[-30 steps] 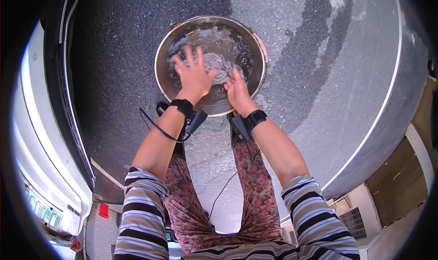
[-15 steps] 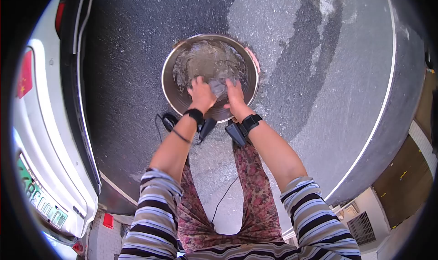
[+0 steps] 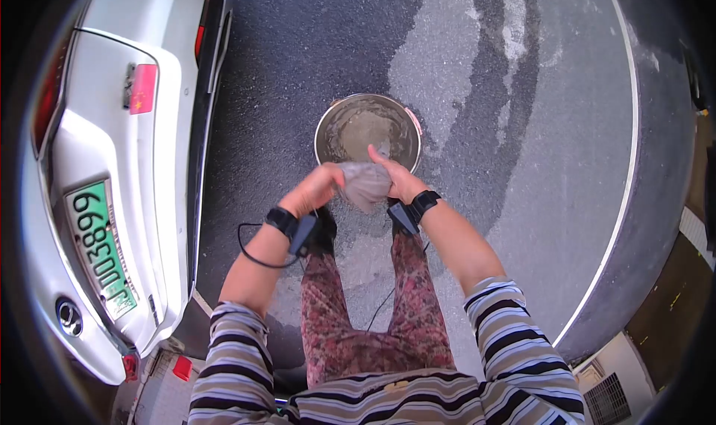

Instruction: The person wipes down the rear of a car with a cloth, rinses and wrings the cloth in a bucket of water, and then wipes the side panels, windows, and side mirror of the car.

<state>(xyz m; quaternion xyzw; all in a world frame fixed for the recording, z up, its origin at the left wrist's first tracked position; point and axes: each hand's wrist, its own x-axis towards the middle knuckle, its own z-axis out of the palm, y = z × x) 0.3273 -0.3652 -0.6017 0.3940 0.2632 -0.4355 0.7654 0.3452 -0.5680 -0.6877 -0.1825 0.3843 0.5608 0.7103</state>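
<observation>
A wet grey cloth [image 3: 365, 185] is stretched between my two hands, in front of the near rim of a round metal bucket [image 3: 320, 130]. My left hand [image 3: 319, 187] grips its left end with curled fingers. On the other side my right hand [image 3: 400, 179] holds the right end, thumb pointing up and away from me. Murky, brownish water [image 3: 364, 130] fills the bucket's bottom, and the cloth hides part of the near rim. Each wrist wears a black strap with a small dark device.
A white car [image 3: 123, 149] stands close on the left, its rear bumper facing me. Dark wet asphalt [image 3: 298, 45] surrounds the bucket, with lighter patches to the right. A white painted line [image 3: 635, 112] curves along the right side. A black cable [image 3: 250, 253] loops from my left wrist.
Both hands have come up out of the bucket, bringing the cloth from the water towards me. The view has shifted, showing more of the car and the bucket smaller.
</observation>
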